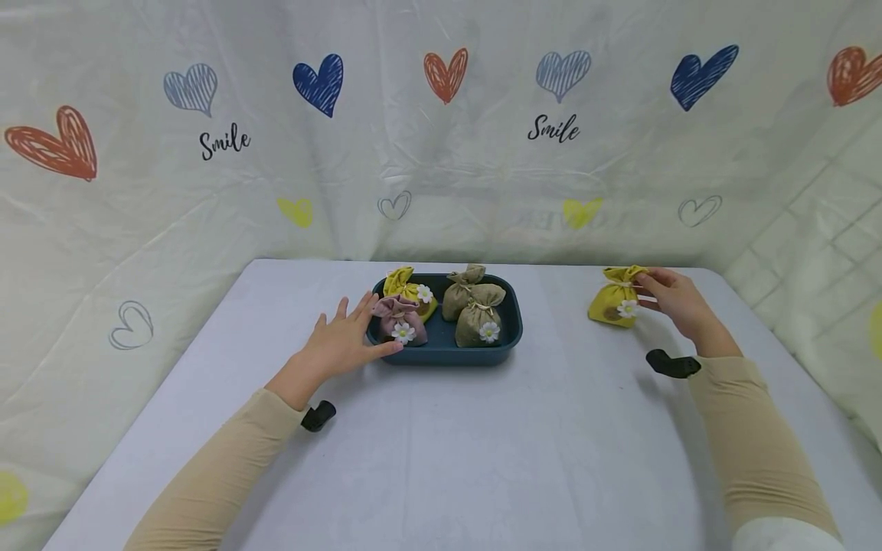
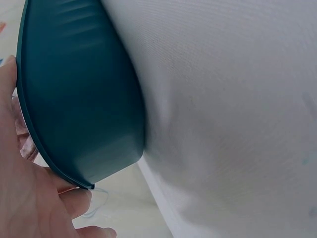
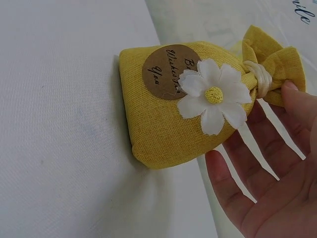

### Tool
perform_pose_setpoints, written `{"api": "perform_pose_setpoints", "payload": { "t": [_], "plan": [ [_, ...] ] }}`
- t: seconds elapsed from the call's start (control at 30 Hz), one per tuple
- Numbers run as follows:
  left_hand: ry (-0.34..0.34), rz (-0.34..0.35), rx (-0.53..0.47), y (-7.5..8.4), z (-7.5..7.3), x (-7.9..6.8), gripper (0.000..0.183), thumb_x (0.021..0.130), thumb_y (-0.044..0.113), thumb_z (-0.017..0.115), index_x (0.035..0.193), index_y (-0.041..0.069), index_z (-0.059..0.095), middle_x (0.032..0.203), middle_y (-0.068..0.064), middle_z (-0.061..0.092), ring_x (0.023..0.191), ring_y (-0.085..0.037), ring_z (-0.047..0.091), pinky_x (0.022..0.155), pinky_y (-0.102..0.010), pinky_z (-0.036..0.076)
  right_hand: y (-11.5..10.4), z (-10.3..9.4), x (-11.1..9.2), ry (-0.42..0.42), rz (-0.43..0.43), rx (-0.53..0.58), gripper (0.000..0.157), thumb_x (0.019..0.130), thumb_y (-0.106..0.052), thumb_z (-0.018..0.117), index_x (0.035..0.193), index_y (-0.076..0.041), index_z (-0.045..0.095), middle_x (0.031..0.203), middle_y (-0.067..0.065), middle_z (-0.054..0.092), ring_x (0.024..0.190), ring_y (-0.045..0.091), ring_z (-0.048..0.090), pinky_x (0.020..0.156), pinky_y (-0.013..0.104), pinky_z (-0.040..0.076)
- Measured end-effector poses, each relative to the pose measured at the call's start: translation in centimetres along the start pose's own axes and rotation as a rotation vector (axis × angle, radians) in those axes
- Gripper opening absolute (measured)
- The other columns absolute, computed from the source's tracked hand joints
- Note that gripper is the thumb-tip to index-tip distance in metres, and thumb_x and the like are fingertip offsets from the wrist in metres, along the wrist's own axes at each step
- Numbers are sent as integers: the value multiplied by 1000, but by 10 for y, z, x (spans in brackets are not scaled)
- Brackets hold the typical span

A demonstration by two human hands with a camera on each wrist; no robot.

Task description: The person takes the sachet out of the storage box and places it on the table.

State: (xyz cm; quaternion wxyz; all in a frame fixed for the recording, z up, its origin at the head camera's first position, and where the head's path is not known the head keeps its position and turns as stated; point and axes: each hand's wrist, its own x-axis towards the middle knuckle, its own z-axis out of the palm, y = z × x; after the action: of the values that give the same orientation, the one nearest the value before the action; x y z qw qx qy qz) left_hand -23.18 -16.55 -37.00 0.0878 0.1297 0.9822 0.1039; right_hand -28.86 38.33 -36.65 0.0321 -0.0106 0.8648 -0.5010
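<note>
My right hand (image 1: 682,302) pinches a yellow cloth drawstring sachet (image 1: 609,302) by its gathered neck, thumb on the near side and fingers behind. In the right wrist view the sachet (image 3: 168,124) bears a white fabric flower and a round brown label; its base is at the tabletop. At the left end of a dark teal tray (image 1: 448,357), my left hand (image 1: 338,340) touches the rim with spread fingers, thumb along the front edge. Inside the tray are a pink sachet (image 1: 396,308), another yellow sachet (image 1: 397,283) behind it, and two olive-brown sachets (image 1: 475,321) on the right.
A white cloth covers the table (image 1: 482,459), whose back edge runs just behind the tray. Behind it hangs a pale curtain (image 1: 482,168) printed with hearts and words. Black wrist-camera mounts (image 1: 671,365) stick out from both wrists.
</note>
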Motion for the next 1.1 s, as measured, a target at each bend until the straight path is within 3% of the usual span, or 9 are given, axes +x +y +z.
{"api": "perform_pose_setpoints", "payload": {
  "t": [0.2, 0.43, 0.57, 0.67, 0.8, 0.97, 1.1],
  "plan": [
    [8, 13, -2, 1, 1, -1, 110, 90, 81, 50, 166, 12, 10, 172, -8, 7, 154, -45, 6, 114, -74, 12, 0, -1, -1, 18, 29, -48, 61, 112, -37, 36, 150, 11, 36, 144, 24, 45, 106, -1, 50, 85, 14, 52],
    [9, 15, 1, 1, 0, -2, 109, 91, 80, 49, 166, 12, 10, 172, -8, 6, 154, -46, 5, 114, -75, 12, 1, -1, -2, 37, 42, -77, 62, 112, -39, 37, 150, 10, 37, 146, 27, 44, 107, 2, 53, 85, 15, 53],
    [9, 17, 0, 2, 1, -2, 109, 91, 80, 49, 166, 12, 10, 172, -9, 7, 154, -46, 6, 114, -75, 12, 2, -2, -4, 29, 57, -86, 62, 113, -37, 34, 152, 11, 34, 149, 31, 42, 126, 30, 53, 94, 23, 53],
    [11, 19, -2, 2, 1, -2, 109, 91, 80, 49, 166, 12, 11, 172, -9, 7, 154, -46, 6, 114, -75, 12, 5, -4, -6, 23, 65, -98, 63, 113, -38, 33, 153, 11, 32, 150, 33, 41, 128, 34, 51, 94, 24, 53],
    [9, 19, 1, 2, 0, -2, 109, 91, 80, 49, 166, 11, 11, 172, -9, 7, 154, -46, 6, 114, -75, 12, 10, -7, -8, 16, 60, -96, 65, 112, -40, 37, 152, 11, 34, 149, 32, 42, 118, 19, 56, 86, 17, 53],
    [12, 18, 2, 2, -1, -3, 108, 91, 79, 49, 166, 11, 11, 172, -9, 7, 153, -47, 6, 114, -74, 12, 13, -10, -9, -1, 54, -87, 65, 111, -41, 39, 152, 10, 35, 149, 32, 42, 117, 16, 58, 84, 15, 52],
    [11, 16, -1, 2, -1, -3, 108, 91, 79, 49, 166, 11, 11, 172, -9, 7, 153, -47, 6, 114, -74, 12, 15, -13, -10, -13, 57, -88, 65, 111, -41, 38, 152, 9, 35, 149, 35, 41, 104, 0, 58, 83, 14, 52]
  ]
}}
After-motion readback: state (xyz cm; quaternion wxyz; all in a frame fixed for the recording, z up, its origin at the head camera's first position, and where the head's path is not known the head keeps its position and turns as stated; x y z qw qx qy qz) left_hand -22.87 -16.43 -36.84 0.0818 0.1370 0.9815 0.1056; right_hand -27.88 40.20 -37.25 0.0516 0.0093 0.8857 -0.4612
